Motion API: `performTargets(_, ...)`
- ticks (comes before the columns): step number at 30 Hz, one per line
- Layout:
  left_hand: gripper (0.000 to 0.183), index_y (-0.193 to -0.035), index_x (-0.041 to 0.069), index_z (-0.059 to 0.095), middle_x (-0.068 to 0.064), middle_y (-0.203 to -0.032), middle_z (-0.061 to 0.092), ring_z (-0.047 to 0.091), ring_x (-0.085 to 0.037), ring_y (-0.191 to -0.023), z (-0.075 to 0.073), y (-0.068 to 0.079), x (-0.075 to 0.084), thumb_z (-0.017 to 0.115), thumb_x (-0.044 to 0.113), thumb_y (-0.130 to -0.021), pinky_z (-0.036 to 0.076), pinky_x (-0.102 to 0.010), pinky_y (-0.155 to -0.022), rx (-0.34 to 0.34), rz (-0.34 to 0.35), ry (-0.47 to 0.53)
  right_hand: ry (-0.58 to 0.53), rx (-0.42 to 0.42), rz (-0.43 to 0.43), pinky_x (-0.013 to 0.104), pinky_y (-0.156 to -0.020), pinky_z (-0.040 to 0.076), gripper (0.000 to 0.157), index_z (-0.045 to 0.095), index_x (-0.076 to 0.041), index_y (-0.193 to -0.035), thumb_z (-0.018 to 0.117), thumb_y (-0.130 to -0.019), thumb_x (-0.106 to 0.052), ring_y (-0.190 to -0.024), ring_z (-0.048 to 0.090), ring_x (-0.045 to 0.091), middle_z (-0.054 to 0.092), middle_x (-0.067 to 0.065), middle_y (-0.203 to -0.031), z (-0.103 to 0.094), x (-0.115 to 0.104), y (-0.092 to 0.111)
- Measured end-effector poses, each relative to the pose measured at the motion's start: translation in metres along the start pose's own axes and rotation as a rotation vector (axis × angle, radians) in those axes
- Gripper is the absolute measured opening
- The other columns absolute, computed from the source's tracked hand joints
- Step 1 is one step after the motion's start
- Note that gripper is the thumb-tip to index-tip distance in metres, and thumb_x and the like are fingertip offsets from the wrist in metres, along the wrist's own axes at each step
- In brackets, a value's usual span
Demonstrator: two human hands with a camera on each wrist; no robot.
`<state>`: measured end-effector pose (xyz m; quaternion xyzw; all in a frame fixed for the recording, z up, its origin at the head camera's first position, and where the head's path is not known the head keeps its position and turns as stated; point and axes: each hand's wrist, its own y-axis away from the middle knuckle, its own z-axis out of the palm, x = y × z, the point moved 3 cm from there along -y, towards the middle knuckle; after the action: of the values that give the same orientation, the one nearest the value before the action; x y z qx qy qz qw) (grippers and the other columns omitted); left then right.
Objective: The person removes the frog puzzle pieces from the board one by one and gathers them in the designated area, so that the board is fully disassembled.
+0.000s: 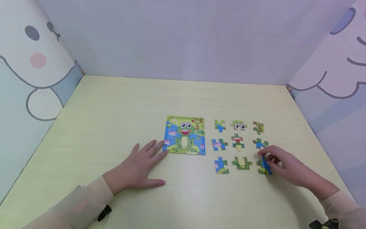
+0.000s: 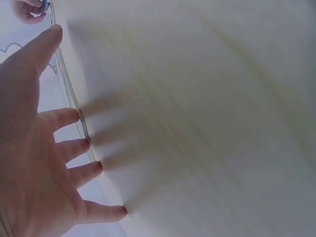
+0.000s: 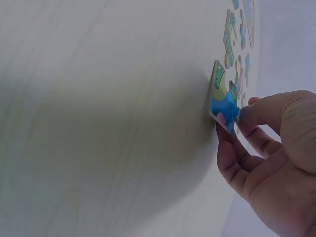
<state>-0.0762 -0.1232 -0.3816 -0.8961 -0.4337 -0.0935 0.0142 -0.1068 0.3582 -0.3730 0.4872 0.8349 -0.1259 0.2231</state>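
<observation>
My left hand (image 1: 137, 168) is spread on the table, fingers straight. Its fingertips reach the left edge of a square frog picture board (image 1: 184, 135), as the head view shows. In the left wrist view the fingertips (image 2: 84, 170) press down on the tabletop. With thumb and fingers my right hand (image 1: 288, 163) pinches a blue and green jigsaw piece (image 1: 263, 167) at the near right corner of the laid-out pieces. The right wrist view shows that piece (image 3: 223, 98) tilted, its printed side visible. Just beyond this hand lies another blue-green piece (image 1: 260, 143).
Right of the board, loose jigsaw pieces lie in three rows, among them the frog eyes piece (image 1: 239, 125), the mouth piece (image 1: 237, 142) and the belly piece (image 1: 242, 163). A pale wall (image 1: 183, 41) stands behind the table (image 1: 123, 105), with cartoon-printed panels at both sides.
</observation>
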Motion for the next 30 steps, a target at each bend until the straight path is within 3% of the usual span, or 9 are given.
performTargets(12,0.092,-0.159,0.017,0.047,-0.012,-0.172,0.03,0.036,-0.041,-0.155,0.004,-0.001,-0.003,0.064,0.075,-0.088,0.039,-0.078,-0.106,-0.035,-0.022,-0.005,0.072,0.052,0.02,0.019,-0.072,0.054,0.04,0.066,-0.007,-0.124,0.075,-0.088,0.009,-0.096,0.062,-0.009,0.07,0.01,-0.119,-0.015,-0.001,0.0)
performTargets(16,0.092,-0.158,0.017,0.047,-0.012,-0.172,0.032,0.037,-0.041,-0.154,0.004,-0.001,-0.003,0.065,0.075,-0.088,0.038,-0.079,-0.107,-0.025,-0.021,-0.006,0.127,0.114,0.043,0.017,-0.078,0.052,0.041,0.065,-0.005,-0.13,0.074,-0.091,0.004,-0.1,0.065,0.004,0.07,0.013,-0.124,-0.018,-0.007,-0.003)
performTargets(20,0.091,-0.156,0.017,0.049,-0.013,-0.17,0.035,0.039,-0.042,-0.152,0.004,-0.002,-0.003,0.064,0.075,-0.088,0.036,-0.079,-0.108,-0.001,-0.022,-0.007,0.15,0.139,0.09,0.041,-0.084,0.058,0.045,0.059,-0.004,-0.14,0.072,-0.097,-0.007,-0.117,0.062,0.032,0.063,0.018,-0.137,-0.02,-0.017,-0.011)
performTargets(23,0.09,-0.156,0.017,0.049,-0.013,-0.168,0.039,0.042,-0.042,-0.15,0.003,-0.004,-0.003,0.064,0.075,-0.089,0.036,-0.078,-0.109,0.022,-0.021,-0.011,0.15,0.14,0.1,0.061,-0.085,0.055,0.051,0.054,-0.003,-0.147,0.071,-0.1,-0.015,-0.127,0.057,0.044,0.056,0.022,-0.146,-0.019,-0.026,-0.018)
performTargets(27,0.093,-0.159,0.015,0.045,-0.013,-0.166,0.041,0.041,-0.042,-0.15,-0.002,-0.008,-0.005,0.063,0.075,-0.09,0.035,-0.079,-0.11,0.047,-0.039,-0.02,0.18,0.194,0.054,0.064,-0.095,0.049,0.06,0.05,-0.003,-0.152,0.073,-0.099,-0.018,-0.133,0.053,0.047,0.051,0.022,-0.152,-0.018,-0.037,-0.03)
performTargets(30,0.097,-0.163,0.016,0.038,-0.013,-0.171,0.033,0.033,-0.043,-0.155,-0.014,-0.013,-0.009,0.062,0.076,-0.09,0.03,-0.081,-0.112,0.059,-0.096,-0.042,0.216,0.258,-0.003,0.07,-0.103,0.041,0.064,0.049,-0.001,-0.153,0.074,-0.098,-0.02,-0.137,0.049,0.052,0.048,0.026,-0.156,-0.018,-0.044,-0.037)
